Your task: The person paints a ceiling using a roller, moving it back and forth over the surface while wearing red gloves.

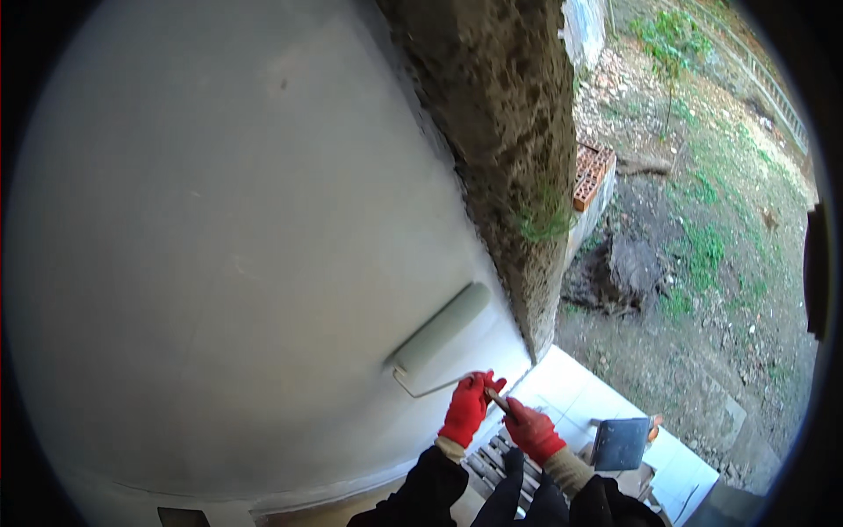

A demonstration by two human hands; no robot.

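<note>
A paint roller (446,327) with a pale grey-green sleeve lies against the smooth light grey wall (263,220), tilted up to the right. Its bent wire frame runs down from the sleeve's lower end to my hands. My left hand (468,409), in a red glove, is closed round the front of the handle, where the wire meets it. Further back, my right hand (532,429), also red-gloved, grips the handle's rear part. A short stretch of the handle (497,400) shows between the two gloves; the rest is hidden.
A rough brown masonry edge (500,132) borders the wall. Below it are white floor tiles (571,400), a slatted wooden pallet (486,465) by my legs, and a dark flat-topped container (620,443). Outside are hollow bricks (594,176), a tree stump (634,266) and a ladder (777,98).
</note>
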